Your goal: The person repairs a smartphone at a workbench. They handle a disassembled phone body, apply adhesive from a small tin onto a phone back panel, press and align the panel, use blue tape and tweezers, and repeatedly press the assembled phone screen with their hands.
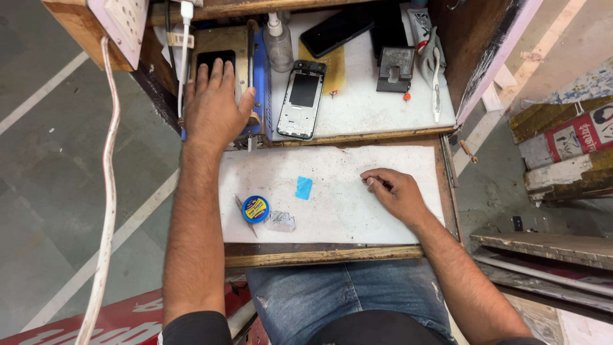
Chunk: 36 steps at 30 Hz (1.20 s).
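Observation:
My left hand (214, 105) lies flat, fingers together, on a box-shaped machine (220, 48) at the back left, pressing over its dark top panel. My right hand (393, 191) rests on the white work board (332, 217), fingers curled loosely, fingertips touching the surface; whether it pinches something small I cannot tell. An opened phone frame (301, 99) lies face up between the machine and the back shelf items. A small blue square film (304, 187) sits on the board between my hands.
A round blue-and-yellow tin (255, 209) and a crumpled foil scrap (280, 221) lie front left. A clear bottle (278, 45), a dark phone (336, 29), a black holder (394, 69) and a white tool (435, 83) crowd the back. A white cable (108, 191) hangs left.

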Tool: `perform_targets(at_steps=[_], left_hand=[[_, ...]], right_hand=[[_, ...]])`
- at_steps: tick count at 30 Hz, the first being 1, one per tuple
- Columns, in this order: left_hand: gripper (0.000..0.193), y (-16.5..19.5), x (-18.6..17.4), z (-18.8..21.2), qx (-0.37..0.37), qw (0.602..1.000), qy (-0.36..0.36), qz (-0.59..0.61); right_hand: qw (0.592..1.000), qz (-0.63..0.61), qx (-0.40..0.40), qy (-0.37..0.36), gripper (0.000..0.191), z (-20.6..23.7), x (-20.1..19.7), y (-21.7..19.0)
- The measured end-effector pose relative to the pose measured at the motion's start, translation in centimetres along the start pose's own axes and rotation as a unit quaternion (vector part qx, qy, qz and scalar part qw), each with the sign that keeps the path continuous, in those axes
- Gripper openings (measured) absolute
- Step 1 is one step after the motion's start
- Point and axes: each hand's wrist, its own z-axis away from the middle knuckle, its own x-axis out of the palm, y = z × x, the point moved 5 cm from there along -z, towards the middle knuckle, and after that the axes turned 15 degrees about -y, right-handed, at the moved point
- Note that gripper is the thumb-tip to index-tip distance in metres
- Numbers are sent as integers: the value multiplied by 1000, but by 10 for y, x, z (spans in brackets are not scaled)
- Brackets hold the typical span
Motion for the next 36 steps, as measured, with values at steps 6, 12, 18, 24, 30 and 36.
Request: perform_targets(at_steps=[6, 12, 18, 24, 30, 36], left_hand=[[63, 15, 14, 67, 24, 991, 123, -39], [52, 12, 29, 89, 9, 986, 166, -5], [34, 16, 19, 106, 51, 946, 320, 11], [43, -4, 51, 133, 96, 590, 239, 765], [48, 88, 133, 180, 121, 259, 57, 956], [54, 160, 201, 209, 128, 187, -80, 971]], right_hand=[[999, 12, -31, 7, 21, 15, -1, -2], [1000, 6, -14, 6, 21, 19, 3, 0], [999, -24, -25, 5, 21, 28, 5, 4], [993, -96, -67, -21, 21, 31, 10, -12], [955, -246, -137, -99, 37, 41, 27, -45], [915, -387, -100, -54, 48, 28, 38, -37]])
